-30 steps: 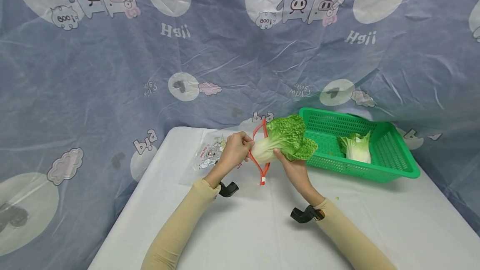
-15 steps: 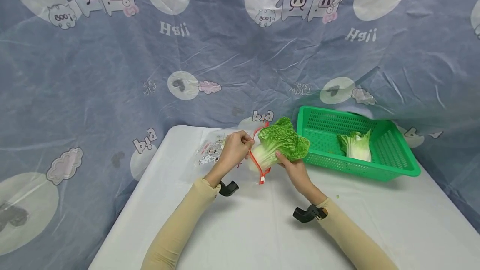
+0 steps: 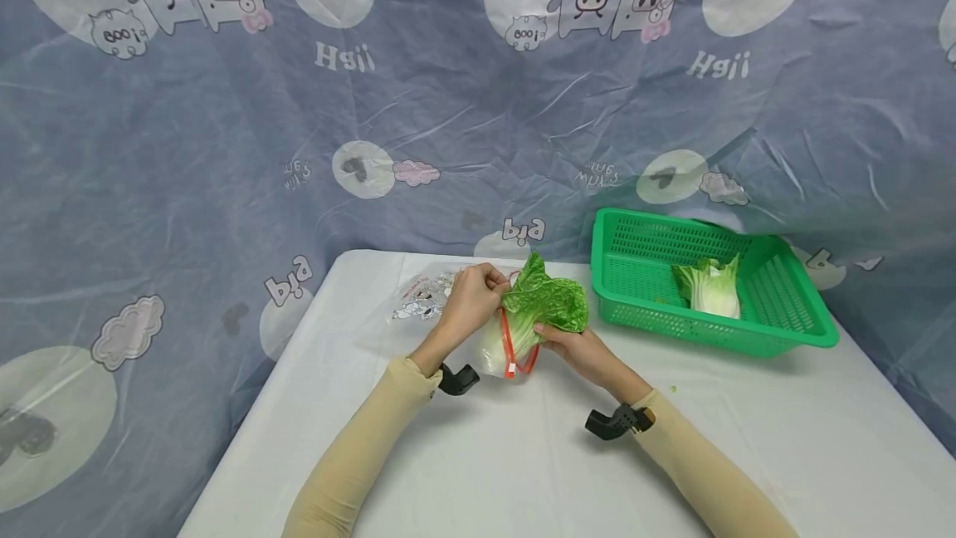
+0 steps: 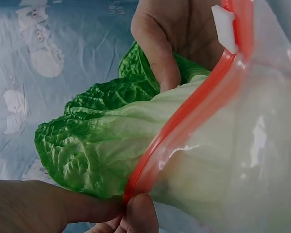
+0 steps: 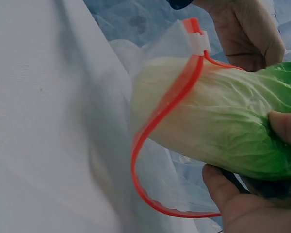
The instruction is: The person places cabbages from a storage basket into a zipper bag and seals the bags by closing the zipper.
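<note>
My left hand [image 3: 469, 301] pinches the red zip edge [image 4: 177, 121] of a clear printed zip bag [image 3: 411, 310], whose mouth is spread apart. My right hand [image 3: 586, 355] holds a napa cabbage [image 3: 556, 301] by its leafy part, with the thumb on top and fingers beneath. The pale stem end lies inside the bag, seen through the plastic in the right wrist view; the green crinkled leaves stick out past the zip. A white slider [image 5: 200, 42] sits at one end of the zip, on the near side in the head view.
A green perforated basket [image 3: 657, 320] stands at the back right with another cabbage [image 3: 715, 293] in it. A white cloth covers the table [image 3: 515, 455]. A printed blue-grey curtain [image 3: 448, 106] hangs behind. A tiny green scrap [image 3: 673, 388] lies right of my right hand.
My right hand has moved the cabbage left and toward me, stem end deeper into the bag. The zip's slider end has shifted slightly nearer. My left hand has stayed nearly in place.
</note>
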### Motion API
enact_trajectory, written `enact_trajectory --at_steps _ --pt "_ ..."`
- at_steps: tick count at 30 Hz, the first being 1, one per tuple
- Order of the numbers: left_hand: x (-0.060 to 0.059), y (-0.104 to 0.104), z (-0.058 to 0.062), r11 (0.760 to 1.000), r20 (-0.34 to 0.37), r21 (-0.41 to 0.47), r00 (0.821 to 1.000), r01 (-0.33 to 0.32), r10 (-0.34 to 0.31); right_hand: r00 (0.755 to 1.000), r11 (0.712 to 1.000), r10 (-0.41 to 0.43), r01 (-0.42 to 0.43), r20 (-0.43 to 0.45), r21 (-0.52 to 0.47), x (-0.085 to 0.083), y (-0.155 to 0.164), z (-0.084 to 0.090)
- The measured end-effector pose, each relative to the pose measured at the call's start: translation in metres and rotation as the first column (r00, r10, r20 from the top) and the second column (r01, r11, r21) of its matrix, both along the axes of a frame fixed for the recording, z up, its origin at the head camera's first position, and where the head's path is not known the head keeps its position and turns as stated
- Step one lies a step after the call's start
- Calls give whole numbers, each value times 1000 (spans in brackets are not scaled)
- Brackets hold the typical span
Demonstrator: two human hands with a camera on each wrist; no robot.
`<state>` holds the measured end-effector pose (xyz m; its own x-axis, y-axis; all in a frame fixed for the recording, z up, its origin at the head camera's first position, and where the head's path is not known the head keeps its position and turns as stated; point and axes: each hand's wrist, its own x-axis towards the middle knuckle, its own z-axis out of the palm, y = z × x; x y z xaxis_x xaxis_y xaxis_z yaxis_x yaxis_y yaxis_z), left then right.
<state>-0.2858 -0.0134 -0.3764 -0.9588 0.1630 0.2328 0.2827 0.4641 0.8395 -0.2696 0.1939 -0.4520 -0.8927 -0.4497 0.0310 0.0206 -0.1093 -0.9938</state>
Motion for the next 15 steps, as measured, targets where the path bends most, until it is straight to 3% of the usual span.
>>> enact_trajectory --at_steps 10,15 --pt "1 5 -3 999 -54 -43 999 -1 -1 994 986 112 -113 22 123 -4 2 -2" --pt "2 7 -4 998 -84 -69 996 -3 -3 993 980 117 -119 22 158 -1 0 -2"
